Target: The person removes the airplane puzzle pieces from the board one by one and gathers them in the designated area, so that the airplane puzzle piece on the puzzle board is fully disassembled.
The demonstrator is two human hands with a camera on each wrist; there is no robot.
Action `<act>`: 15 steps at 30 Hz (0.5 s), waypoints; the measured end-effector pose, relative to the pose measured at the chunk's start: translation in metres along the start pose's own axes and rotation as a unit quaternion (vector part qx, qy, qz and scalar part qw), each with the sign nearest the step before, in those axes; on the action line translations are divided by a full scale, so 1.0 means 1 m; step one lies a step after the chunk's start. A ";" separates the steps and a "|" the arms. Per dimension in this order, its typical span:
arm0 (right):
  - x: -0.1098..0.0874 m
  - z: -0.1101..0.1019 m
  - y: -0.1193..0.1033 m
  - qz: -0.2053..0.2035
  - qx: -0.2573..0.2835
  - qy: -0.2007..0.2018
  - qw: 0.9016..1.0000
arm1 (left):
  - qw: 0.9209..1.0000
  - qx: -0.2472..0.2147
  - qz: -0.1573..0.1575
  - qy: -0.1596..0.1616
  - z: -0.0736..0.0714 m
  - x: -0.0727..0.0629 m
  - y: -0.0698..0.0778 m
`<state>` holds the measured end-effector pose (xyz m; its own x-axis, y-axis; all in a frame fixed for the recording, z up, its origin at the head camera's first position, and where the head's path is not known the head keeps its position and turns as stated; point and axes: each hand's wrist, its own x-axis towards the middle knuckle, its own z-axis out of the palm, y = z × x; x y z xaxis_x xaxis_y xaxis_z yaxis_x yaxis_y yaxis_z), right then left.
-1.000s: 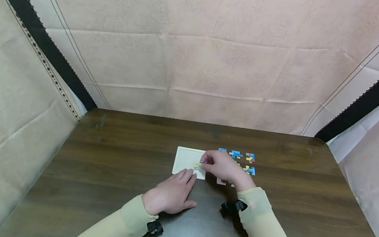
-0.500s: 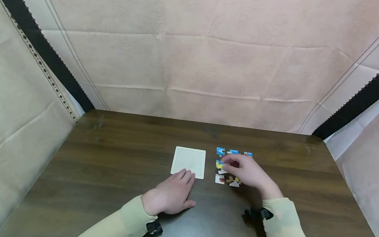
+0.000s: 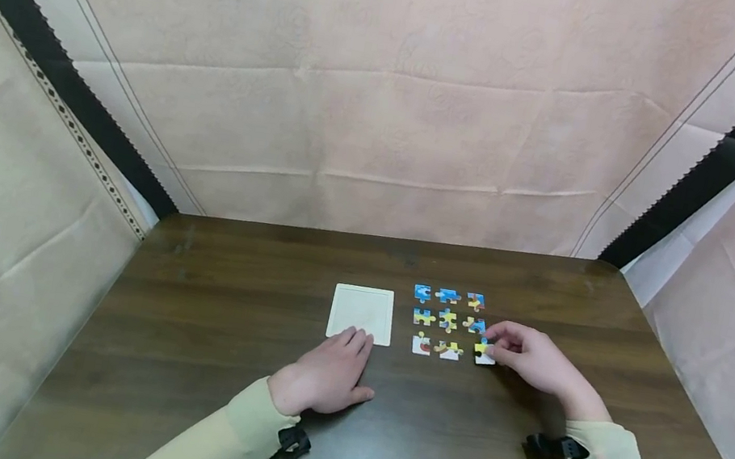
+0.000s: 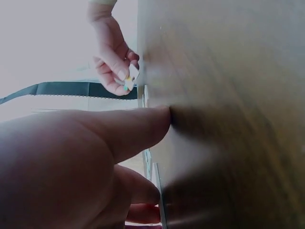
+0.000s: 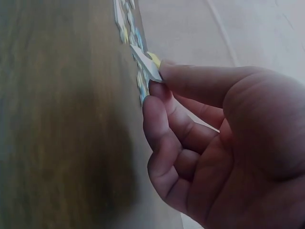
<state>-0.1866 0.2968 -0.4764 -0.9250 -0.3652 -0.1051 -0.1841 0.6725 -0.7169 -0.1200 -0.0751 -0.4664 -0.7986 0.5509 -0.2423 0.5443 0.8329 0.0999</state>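
Between thumb and fingers, my right hand (image 3: 525,356) pinches a jigsaw piece (image 3: 482,354), white with yellow and a bit of blue. In the right wrist view that jigsaw piece (image 5: 147,64) is tilted, its edge toward the camera. My left hand (image 3: 329,370) lies with extended fingers, their tips on the near edge of a square white puzzle tray (image 3: 361,306). Its thumb touches the table in the left wrist view. Rows of several loose jigsaw pieces (image 3: 447,320), blue, yellow and white, lie to the right of the tray and left of my right hand.
The brown wooden table (image 3: 233,321) carries everything. Its far edge meets a pale cloth backdrop (image 3: 390,102), with more cloth hanging at both sides. Each wrist wears a small black camera (image 3: 294,441).
My right hand has moved right, from over the tray, across the loose pieces, to the lower right end of their rows, pinching a piece. The left hand has stayed at the tray.
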 end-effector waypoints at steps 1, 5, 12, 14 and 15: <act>-0.001 -0.001 0.001 0.004 0.000 -0.001 1.000 | 1.000 0.000 0.001 -0.001 0.000 0.000 0.000; 0.000 0.000 0.004 0.012 0.000 -0.003 1.000 | 1.000 0.001 0.003 -0.002 -0.002 0.000 -0.001; 0.003 0.009 0.002 0.013 -0.011 0.011 1.000 | 1.000 0.003 0.001 -0.002 0.000 0.001 -0.002; 0.004 0.011 0.002 0.011 -0.024 0.016 1.000 | 1.000 0.002 0.002 0.000 0.000 0.001 -0.002; 0.005 0.013 0.002 0.011 -0.031 0.018 0.999 | 1.000 0.003 0.002 0.001 0.000 0.001 -0.002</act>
<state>-0.1873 0.2881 -0.4872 -0.9402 -0.3272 -0.0945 -0.1826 0.7185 -0.6711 -0.1219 -0.0767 -0.4671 -0.7971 0.5539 -0.2404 0.5486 0.8307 0.0946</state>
